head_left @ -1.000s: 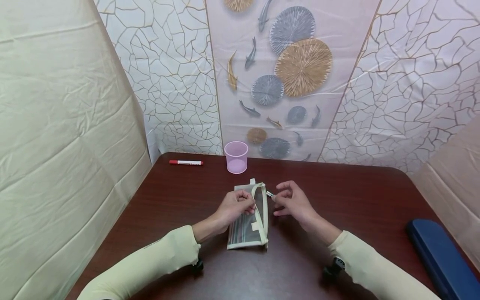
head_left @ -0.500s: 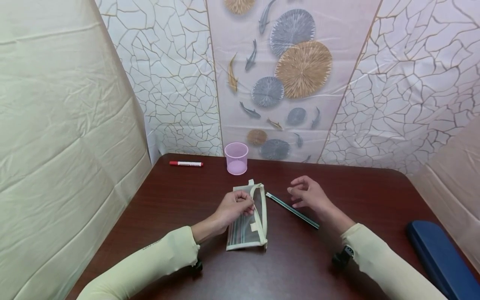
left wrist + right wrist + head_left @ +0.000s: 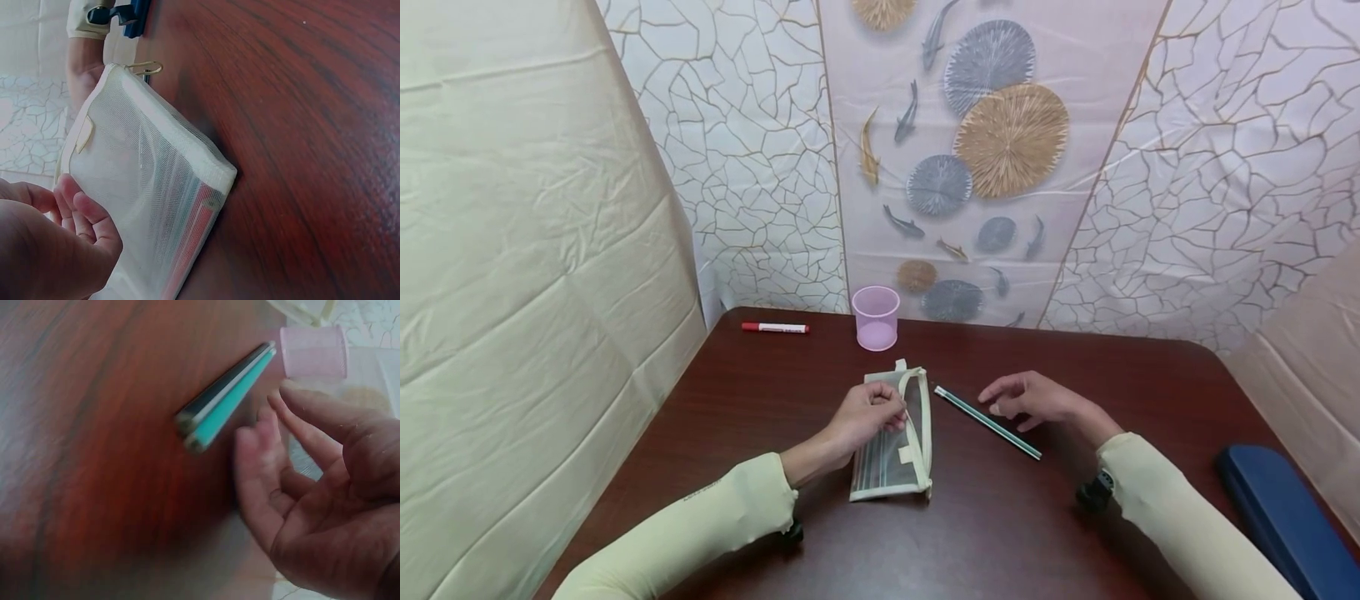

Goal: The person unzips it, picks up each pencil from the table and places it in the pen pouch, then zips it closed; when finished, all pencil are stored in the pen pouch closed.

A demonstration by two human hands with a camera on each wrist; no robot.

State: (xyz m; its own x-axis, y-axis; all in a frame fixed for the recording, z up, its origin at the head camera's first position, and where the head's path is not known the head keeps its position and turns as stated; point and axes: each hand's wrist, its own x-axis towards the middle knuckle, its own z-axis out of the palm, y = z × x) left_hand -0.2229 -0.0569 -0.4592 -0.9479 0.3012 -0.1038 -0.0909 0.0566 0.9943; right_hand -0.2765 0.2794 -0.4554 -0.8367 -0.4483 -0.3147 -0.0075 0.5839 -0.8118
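Observation:
A see-through mesh pencil pouch [image 3: 877, 468] with cream edging lies on the table, its zipped side gaping. Slim coloured sticks, pencil-like, show through its mesh [image 3: 165, 200] in the left wrist view. My left hand [image 3: 867, 413] pinches the edge of the pouch opening between thumb and fingers. To the right of the pouch, two pencils [image 3: 992, 425] lie side by side; the right wrist view shows one dark and one teal pencil [image 3: 231, 403]. My right hand [image 3: 1036, 402] hovers just beside them, fingers loosely bent and holding nothing.
A pink mesh cup [image 3: 876, 321] stands at the table's back edge. Left of it lies a red-and-white marker [image 3: 777, 328]. A blue case [image 3: 1288, 517] is at the right edge. Patterned cloth hangs behind the table.
My right hand has let go of the pencils beside the pouch and drawn away to the right. The left hand has kept its place on the pouch edge.

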